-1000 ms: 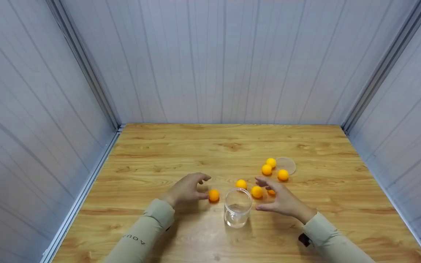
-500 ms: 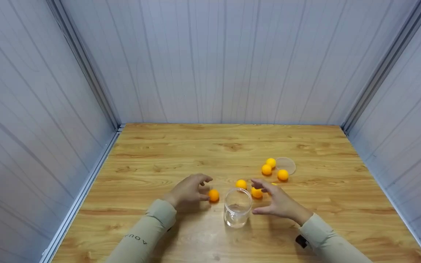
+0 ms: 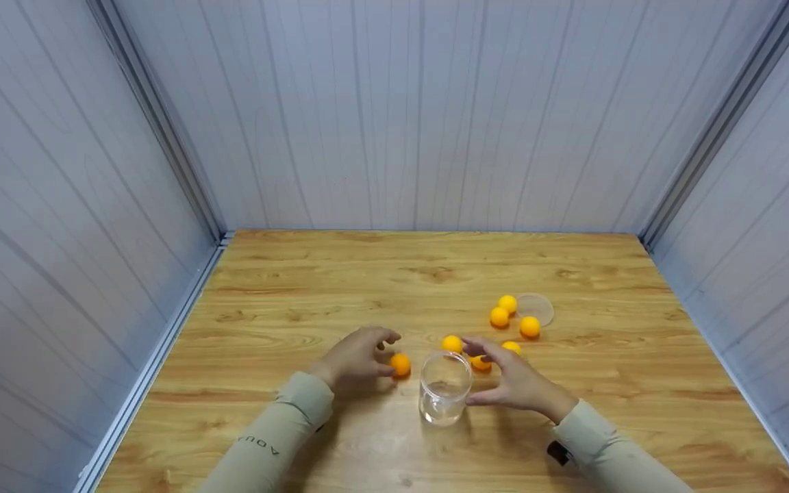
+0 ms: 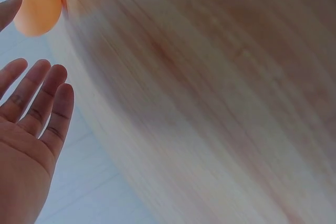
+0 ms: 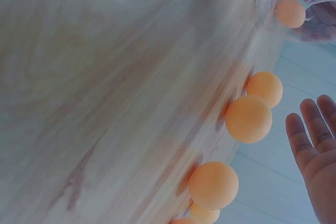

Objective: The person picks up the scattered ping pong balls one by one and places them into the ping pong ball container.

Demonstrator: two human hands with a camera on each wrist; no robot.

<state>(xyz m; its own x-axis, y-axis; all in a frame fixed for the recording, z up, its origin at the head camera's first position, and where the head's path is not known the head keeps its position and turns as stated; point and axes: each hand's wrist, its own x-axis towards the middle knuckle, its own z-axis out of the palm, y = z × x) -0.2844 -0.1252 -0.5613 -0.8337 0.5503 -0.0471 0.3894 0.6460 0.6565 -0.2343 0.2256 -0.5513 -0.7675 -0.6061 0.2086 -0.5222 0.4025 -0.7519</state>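
Between both hands sits the clear jar [image 3: 445, 388]; right hand [image 3: 512, 382] has slid closer, fingers spread, while left hand [image 3: 357, 357] stays loosely cupped beside an orange ball [image 3: 401, 364], neither gripping yet.

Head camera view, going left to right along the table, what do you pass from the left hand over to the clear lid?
left hand → ball by its fingers → clear jar → right hand → clear lid

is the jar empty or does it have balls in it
Empty. The jar stands upright and lidless, and through its clear wall no ball shows inside; the orange balls lie on the table around it.
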